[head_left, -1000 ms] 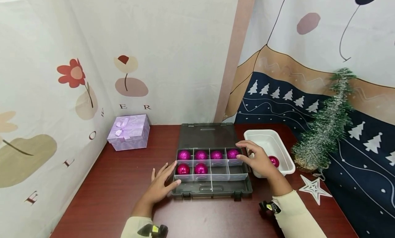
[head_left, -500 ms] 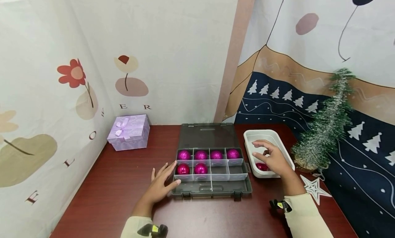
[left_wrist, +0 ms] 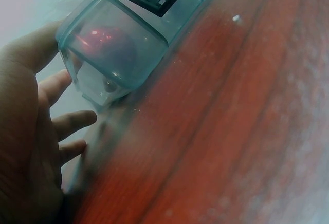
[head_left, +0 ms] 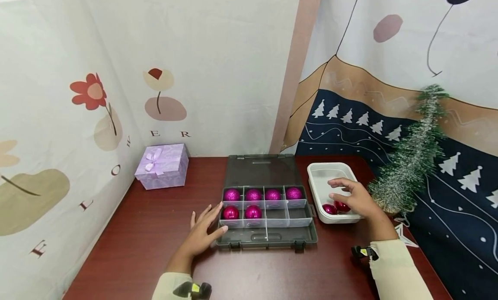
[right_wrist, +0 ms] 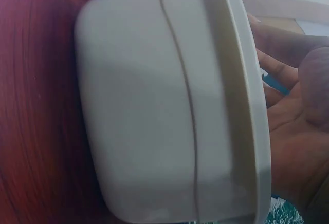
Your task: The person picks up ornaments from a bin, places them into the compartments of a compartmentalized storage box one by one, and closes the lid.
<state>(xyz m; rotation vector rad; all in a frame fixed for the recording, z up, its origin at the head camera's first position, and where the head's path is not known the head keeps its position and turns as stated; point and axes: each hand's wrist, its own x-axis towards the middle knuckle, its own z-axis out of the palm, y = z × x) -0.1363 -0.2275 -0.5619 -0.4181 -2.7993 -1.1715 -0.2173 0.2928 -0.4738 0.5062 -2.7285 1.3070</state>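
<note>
My left hand (head_left: 204,231) rests with fingers spread against the left side of a clear grey divided box (head_left: 249,236), whose lid lies back. In the left wrist view its thumb and finger (left_wrist: 55,86) meet the box's corner. Glittery magenta Christmas baubles (head_left: 253,195) fill the back row of compartments. Two shiny ones, a left bauble (head_left: 231,212) and a right bauble (head_left: 253,212), sit in the row in front. My right hand (head_left: 358,199) hovers over a white tub (head_left: 320,174), thumb and fingers apart. Beneath it lie two shiny baubles (head_left: 329,209); the hand partly covers one.
A lilac gift box (head_left: 165,167) stands at the back left. On the right are a small frosted Christmas tree (head_left: 414,161) and a white star (head_left: 406,237), partly behind the right wrist. Printed cloth (head_left: 233,75) hangs behind the table.
My right hand has moved right from the box's back right compartment to over the tub, leaving a glittery bauble there. The tub's baubles have shifted. My left hand has stayed put.
</note>
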